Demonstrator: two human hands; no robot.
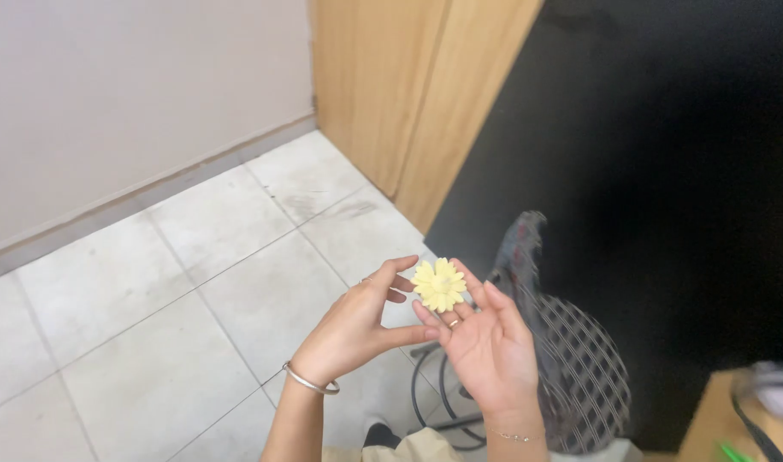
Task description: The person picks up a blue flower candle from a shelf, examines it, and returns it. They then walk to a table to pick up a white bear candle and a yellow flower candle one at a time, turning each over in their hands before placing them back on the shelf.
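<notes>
The right hand (pixel 487 342) is lying open, palm up, fingers spread, and a small pale yellow daisy-shaped flower (pixel 439 284) with many narrow petals is resting against its fingertips. The left hand (pixel 357 325) is reaching in from the side, its thumb and index finger parted in a loose curve and closing on nothing, the index fingertip sitting just beside the flower's edge; whether it is touching the petals is not clear. A thin silver bangle (pixel 310 382) is circling the left wrist, and a fine chain bracelet (pixel 517 437) is sitting on the right wrist. Below the hands a black wire-mesh chair (pixel 579 368) is standing on a floor of pale grey tiles (pixel 152 342). Beyond it a light wooden panel (pixel 400 94) is meeting a black wall surface (pixel 665 171).
</notes>
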